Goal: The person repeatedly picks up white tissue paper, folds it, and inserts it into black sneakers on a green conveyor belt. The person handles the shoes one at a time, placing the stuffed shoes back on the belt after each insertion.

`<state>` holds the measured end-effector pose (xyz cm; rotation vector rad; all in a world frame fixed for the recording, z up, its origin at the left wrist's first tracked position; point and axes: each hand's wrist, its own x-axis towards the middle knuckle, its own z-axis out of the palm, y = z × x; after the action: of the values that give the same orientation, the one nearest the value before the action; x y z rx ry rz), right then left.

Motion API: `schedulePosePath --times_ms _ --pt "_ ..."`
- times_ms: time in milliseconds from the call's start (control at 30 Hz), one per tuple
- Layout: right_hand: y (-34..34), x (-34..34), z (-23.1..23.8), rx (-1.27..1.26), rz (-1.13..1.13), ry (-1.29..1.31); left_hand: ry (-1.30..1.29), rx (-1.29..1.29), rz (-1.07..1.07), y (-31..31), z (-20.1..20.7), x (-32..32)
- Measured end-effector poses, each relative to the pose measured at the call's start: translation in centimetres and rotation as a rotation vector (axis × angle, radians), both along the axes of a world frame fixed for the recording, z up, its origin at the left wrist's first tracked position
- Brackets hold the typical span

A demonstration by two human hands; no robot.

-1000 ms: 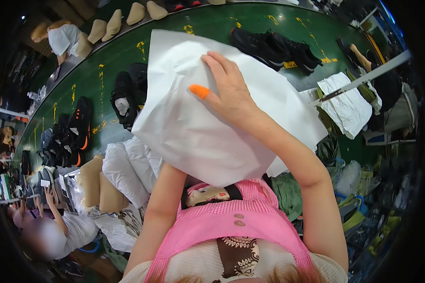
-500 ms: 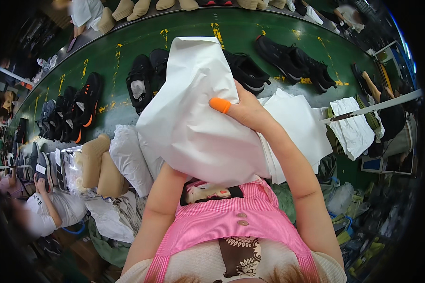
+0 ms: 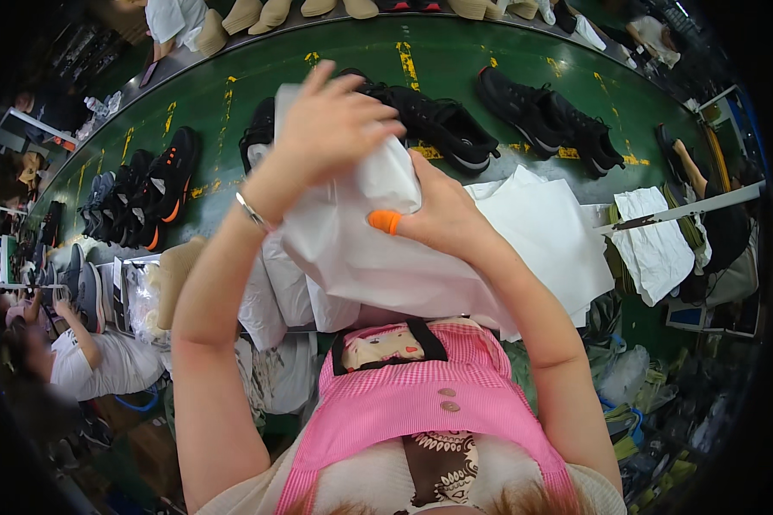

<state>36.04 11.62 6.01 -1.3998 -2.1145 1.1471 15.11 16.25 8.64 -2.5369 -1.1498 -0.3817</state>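
My right hand (image 3: 442,206), an orange finger cot (image 3: 385,221) on its thumb, is closed on a white paper sheet (image 3: 361,249) held up in front of my apron. The sheet is folded and bulges; whether anything lies inside it is hidden. Over the sheet's upper left part is my left hand (image 3: 335,124), its fingers stretched apart and a little blurred. To the right of my right hand lies a stack of white paper sheets (image 3: 541,232). White paper-wrapped bundles (image 3: 270,292) sit below my left forearm.
Black shoes (image 3: 447,129) stand on the green conveyor (image 3: 258,77) beyond the paper, with more shoes (image 3: 176,172) at the left. Beige foot-shaped forms (image 3: 176,279) rest beside my left arm. A metal bar (image 3: 678,210) juts in at the right. A person (image 3: 103,360) works at the left.
My left hand has come from below the sheet up to its upper left part. The sheet's top has folded down, while my right hand keeps hold of it.
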Motion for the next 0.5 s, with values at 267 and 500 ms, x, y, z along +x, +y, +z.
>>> schedulePosePath --times_ms 267,500 --pt "1.8 2.8 -0.5 0.212 -0.402 -0.018 -1.095 -0.48 0.362 -4.4 3.0 -0.2" --pt "1.0 -1.2 -0.9 0.366 -0.258 0.067 -1.978 -0.555 0.25 -5.1 -4.8 8.5"
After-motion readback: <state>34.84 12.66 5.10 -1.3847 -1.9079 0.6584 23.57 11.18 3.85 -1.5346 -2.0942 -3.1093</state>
